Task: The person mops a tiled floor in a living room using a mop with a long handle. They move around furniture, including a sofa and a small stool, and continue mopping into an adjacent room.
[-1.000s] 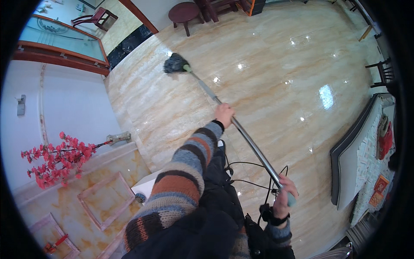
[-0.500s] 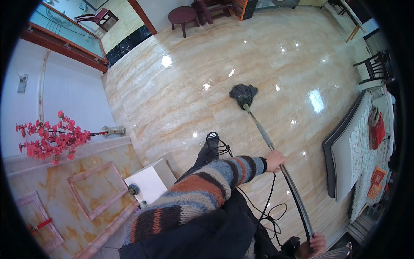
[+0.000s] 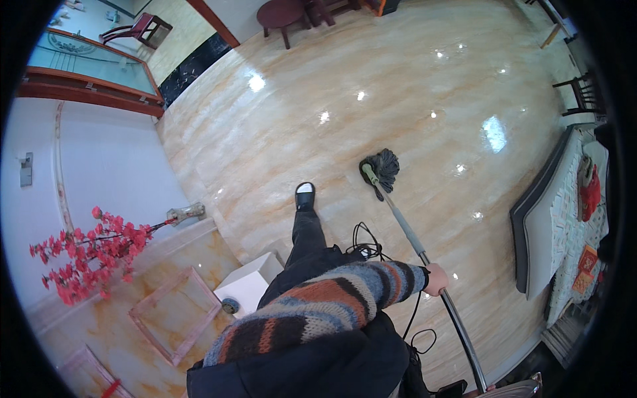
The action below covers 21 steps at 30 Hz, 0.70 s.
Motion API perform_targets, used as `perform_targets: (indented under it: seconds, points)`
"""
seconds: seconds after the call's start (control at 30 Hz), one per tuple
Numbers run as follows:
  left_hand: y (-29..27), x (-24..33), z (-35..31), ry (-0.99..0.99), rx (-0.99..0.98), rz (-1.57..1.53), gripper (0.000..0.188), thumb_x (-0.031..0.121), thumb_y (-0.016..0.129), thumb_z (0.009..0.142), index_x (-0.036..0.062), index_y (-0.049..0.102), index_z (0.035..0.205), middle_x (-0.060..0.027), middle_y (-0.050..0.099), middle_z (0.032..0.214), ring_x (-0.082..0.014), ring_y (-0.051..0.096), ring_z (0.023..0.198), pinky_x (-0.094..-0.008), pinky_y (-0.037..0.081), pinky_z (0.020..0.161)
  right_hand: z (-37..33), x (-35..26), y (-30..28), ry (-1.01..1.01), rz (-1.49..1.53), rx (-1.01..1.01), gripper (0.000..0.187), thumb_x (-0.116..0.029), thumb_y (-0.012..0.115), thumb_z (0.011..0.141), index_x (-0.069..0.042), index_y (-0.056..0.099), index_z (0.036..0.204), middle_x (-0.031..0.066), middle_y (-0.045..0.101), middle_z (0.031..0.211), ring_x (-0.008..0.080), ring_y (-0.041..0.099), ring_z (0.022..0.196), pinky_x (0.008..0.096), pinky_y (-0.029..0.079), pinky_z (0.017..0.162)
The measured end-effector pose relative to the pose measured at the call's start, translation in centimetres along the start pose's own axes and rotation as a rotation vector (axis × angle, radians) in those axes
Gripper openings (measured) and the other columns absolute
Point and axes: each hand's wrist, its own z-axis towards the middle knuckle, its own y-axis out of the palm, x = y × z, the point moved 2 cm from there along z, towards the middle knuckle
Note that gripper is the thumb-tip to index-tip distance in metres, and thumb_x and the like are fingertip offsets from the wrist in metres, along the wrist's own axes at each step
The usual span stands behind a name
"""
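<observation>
A mop with a dark grey strand head, a pale green joint and a long metal pole runs from the floor ahead to the lower right. My left hand, at the end of a striped knit sleeve, is wrapped round the middle of the pole, just below its grey section. At the lower edge, only a sliver of my right hand shows at the pole's upper end; its fingers are mostly cut off. The mop head rests on the glossy tiles, its strands bunched to the right of the joint.
My slippered foot is left of the mop. A black cable hangs in loops near my left arm. A white box and pink blossoms stand left, a bed right, and a round stool far off.
The mop head has come nearer and swung round, its strands now to the right of the joint. My foot has stepped forward. My right hand has slipped mostly past the lower edge.
</observation>
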Motion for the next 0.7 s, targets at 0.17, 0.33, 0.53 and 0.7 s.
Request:
perform_targets:
  seconds: [0.17, 0.33, 0.53, 0.7]
  points:
    - [-10.5, -8.5, -6.8, -0.073, 0.057, -0.018, 0.011, 0.022, 0.058, 0.058, 0.0111, 0.061, 0.058, -0.0116, 0.057, 0.058, -0.0322, 0.057, 0.058, -0.0427, 0.044, 0.051, -3.7, 1.6, 12.6, 0.25, 0.187, -0.003, 0.026, -0.024, 0.044, 0.085, -0.015, 0.038, 0.061, -0.0031, 0.034, 0.049, 0.0092, 0.032, 0.041, 0.0258, 0.027, 0.043]
    - [-20.4, -21.8, -14.4, -0.246, 0.076, 0.079, 0.015, 0.027, 0.062, 0.057, 0.0129, 0.061, 0.061, -0.0109, 0.058, 0.06, -0.0319, 0.057, 0.061, -0.0433, 0.043, 0.05, -9.5, 7.5, 26.6, 0.568, 0.311, -0.174, 0.024, -0.019, 0.042, 0.085, -0.009, 0.036, 0.064, 0.0013, 0.032, 0.061, 0.0143, 0.038, 0.064, 0.0286, 0.037, 0.067]
    - [-32.0, -41.6, -30.9, -0.541, 0.156, 0.394, 0.016, 0.025, 0.064, 0.057, 0.0106, 0.059, 0.06, -0.0125, 0.056, 0.061, -0.0329, 0.055, 0.062, -0.0443, 0.043, 0.054, -28.6, 14.0, 42.0, 0.78, 0.018, -0.488, 0.022, -0.025, 0.044, 0.087, -0.003, 0.045, 0.085, 0.0121, 0.051, 0.089, 0.0239, 0.047, 0.091, 0.0377, 0.037, 0.085]
    - [-39.1, -45.8, -40.8, -0.835, 0.092, 0.679, 0.008, 0.021, 0.062, 0.06, 0.013, 0.06, 0.06, -0.008, 0.057, 0.065, -0.029, 0.056, 0.068, -0.042, 0.043, 0.059, -37.6, 14.0, 48.1, 1.126, 0.481, -0.828, 0.013, -0.006, 0.057, 0.079, -0.004, 0.049, 0.09, 0.0138, 0.051, 0.107, 0.0305, 0.042, 0.113, 0.0412, 0.033, 0.094]
